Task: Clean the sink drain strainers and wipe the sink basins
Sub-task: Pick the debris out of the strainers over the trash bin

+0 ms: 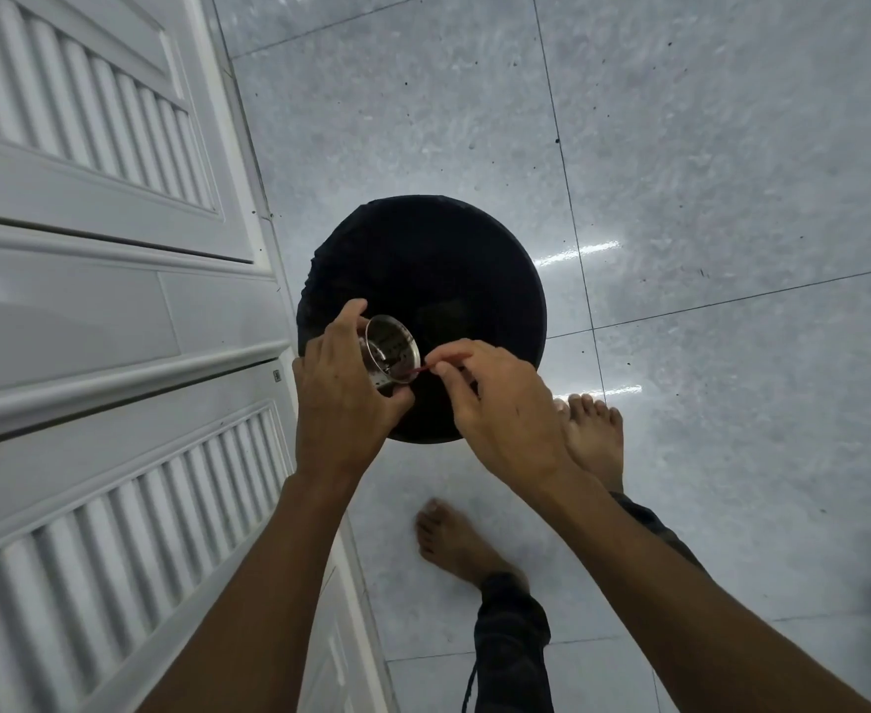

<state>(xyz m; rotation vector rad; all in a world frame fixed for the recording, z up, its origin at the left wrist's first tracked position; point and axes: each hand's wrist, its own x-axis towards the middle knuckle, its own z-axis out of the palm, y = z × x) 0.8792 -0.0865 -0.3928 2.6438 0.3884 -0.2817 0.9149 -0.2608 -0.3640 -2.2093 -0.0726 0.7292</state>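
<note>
**Clearing a drain strainer over a waste bin**

Head view, looking straight down. A grey tiled floor (731, 146) fills the right side, and white louvred cabinet doors (89, 301) run along the left. Between them, close to the doors, stands a round bin (423, 259) lined with a black bag, its mouth open upward. Two bare feet (593, 434) stand just behind it. The sink basins are out of view.

Both hands work above the near part of the bin's mouth, evidently so that loosened debris drops into the bag rather than onto the tiles. The left hand (338, 403) grips the metal drain strainer (391, 349), fingers curled round its wall. It holds the strainer tipped on its side, open rim facing the other hand, which exposes the perforated inside for picking.

The right hand (500, 403) pinches a thin red strip (418, 372) between thumb and forefinger, with the other fingers loosely curled. The strip's far end lies at the strainer's lower rim. Whether it is a tool or debris being drawn out cannot be told.

Judged stage: strainer cleaning is under way, and basin wiping presumably lies ahead.
</note>
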